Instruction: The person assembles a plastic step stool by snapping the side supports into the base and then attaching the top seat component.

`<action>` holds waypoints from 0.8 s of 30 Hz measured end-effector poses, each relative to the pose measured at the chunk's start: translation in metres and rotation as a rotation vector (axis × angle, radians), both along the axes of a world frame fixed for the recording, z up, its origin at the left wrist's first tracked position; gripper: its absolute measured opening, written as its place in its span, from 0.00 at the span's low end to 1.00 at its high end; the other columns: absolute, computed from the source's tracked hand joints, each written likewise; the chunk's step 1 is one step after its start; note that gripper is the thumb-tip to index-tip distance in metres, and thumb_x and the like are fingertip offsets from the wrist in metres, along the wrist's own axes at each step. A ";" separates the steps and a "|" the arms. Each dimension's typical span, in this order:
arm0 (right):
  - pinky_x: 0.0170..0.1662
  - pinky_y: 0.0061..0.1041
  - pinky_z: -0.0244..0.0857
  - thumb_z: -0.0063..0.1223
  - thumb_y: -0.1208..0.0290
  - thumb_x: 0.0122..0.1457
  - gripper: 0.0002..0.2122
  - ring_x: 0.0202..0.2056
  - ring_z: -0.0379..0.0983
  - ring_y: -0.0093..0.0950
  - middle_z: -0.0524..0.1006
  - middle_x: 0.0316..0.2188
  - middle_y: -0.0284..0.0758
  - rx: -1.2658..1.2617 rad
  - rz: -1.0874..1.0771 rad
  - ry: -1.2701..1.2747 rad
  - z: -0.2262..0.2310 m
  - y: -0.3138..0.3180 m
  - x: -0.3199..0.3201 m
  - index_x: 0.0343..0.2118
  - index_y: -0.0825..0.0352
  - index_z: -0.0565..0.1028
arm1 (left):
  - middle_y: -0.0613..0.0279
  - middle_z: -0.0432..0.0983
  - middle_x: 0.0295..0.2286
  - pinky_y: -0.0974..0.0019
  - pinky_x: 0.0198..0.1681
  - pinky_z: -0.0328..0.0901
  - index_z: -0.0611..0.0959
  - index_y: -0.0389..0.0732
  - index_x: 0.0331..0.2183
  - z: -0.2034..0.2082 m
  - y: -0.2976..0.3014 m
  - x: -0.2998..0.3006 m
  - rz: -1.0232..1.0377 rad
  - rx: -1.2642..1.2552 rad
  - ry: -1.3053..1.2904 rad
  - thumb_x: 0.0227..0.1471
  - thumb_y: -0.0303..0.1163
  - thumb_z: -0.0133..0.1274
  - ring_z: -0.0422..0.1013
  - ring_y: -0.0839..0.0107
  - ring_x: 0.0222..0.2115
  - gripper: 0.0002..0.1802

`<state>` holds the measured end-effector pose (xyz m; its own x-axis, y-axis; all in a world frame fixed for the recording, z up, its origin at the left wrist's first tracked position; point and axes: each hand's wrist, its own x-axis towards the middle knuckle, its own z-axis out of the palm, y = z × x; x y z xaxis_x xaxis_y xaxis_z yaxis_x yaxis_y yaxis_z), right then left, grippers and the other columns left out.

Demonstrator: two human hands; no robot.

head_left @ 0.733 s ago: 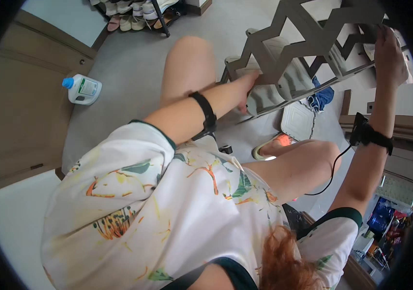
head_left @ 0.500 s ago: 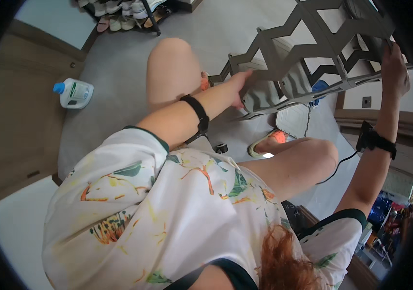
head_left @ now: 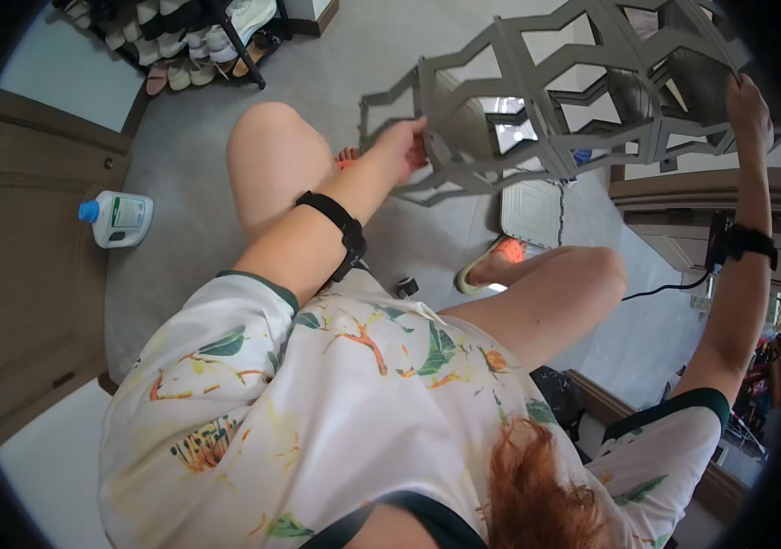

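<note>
Grey zigzag rack [head_left: 541,119] held at two points by left hand [head_left: 401,151] and right hand [head_left: 750,114]

The rack is tilted in front of the person, above the spread knees, its jointed side bars opened into a lattice with panels between them. The wide hold probably suits a hinged frame that could sag or fold if taken at one end only. Whether any of it rests on the floor, I cannot tell.

At the left stands a wooden door panel [head_left: 43,238]; beyond the knees, a dark shoe stand [head_left: 235,46] is set near the wall, seemingly to keep the shoes off the open floor. A pale tray [head_left: 532,215] lies partly beneath the rack's outline, near the person's foot.

The white jug [head_left: 123,220] with a blue cap is just beside the door panel, perhaps to be out of the way.

The left hand is clamped on the rack's left end, thumb and fingers round the bars. The right hand is closed on the bars toward the far right, its arm stretched out, apparently because the frame is so long.

Each forearm wears a black strap [head_left: 340,224]; a thin cable [head_left: 665,290] hangs by the right one. A small dark object [head_left: 406,287] is between the knees, too small to identify.
</note>
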<state>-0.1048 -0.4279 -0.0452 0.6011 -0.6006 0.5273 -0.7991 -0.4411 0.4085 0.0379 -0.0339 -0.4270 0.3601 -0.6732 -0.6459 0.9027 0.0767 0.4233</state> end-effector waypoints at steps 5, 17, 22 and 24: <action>0.51 0.43 0.63 0.37 0.48 0.61 0.25 0.49 0.70 0.47 0.75 0.47 0.44 0.035 0.013 -0.189 -0.014 -0.026 -0.025 0.50 0.61 0.73 | 0.59 0.76 0.36 0.62 0.42 0.67 0.77 0.36 0.41 0.061 0.008 0.060 0.340 -0.179 -0.249 0.55 0.35 0.52 0.72 0.65 0.37 0.14; 0.25 0.34 0.75 0.51 0.55 0.59 0.19 0.34 0.73 0.33 0.75 0.37 0.37 1.088 0.243 -0.967 -0.189 0.013 0.003 0.41 0.69 0.76 | 0.46 0.77 0.22 0.55 0.36 0.67 0.80 0.28 0.29 0.336 0.092 0.069 0.808 0.834 -1.677 0.42 0.35 0.58 0.75 0.52 0.27 0.17; 0.28 0.38 0.76 0.50 0.58 0.60 0.19 0.35 0.73 0.36 0.73 0.38 0.41 1.448 0.204 -1.247 -0.274 0.088 0.037 0.43 0.72 0.72 | 0.42 0.78 0.25 0.55 0.35 0.68 0.82 0.33 0.27 0.391 0.092 0.053 0.763 0.986 -2.086 0.42 0.39 0.53 0.76 0.50 0.30 0.17; 0.29 0.43 0.75 0.51 0.59 0.59 0.18 0.35 0.74 0.38 0.72 0.38 0.41 1.579 0.139 -1.337 -0.310 0.117 0.052 0.42 0.71 0.72 | 0.43 0.78 0.25 0.55 0.35 0.68 0.82 0.33 0.27 0.401 0.082 0.022 0.748 0.956 -2.156 0.42 0.39 0.52 0.76 0.50 0.30 0.16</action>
<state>-0.0524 -0.3113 -0.3550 0.4410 -0.8681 -0.2279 -0.1543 0.1768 -0.9721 0.0601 0.0482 -0.0260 0.5576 -0.0745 0.8268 -0.6688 -0.6303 0.3942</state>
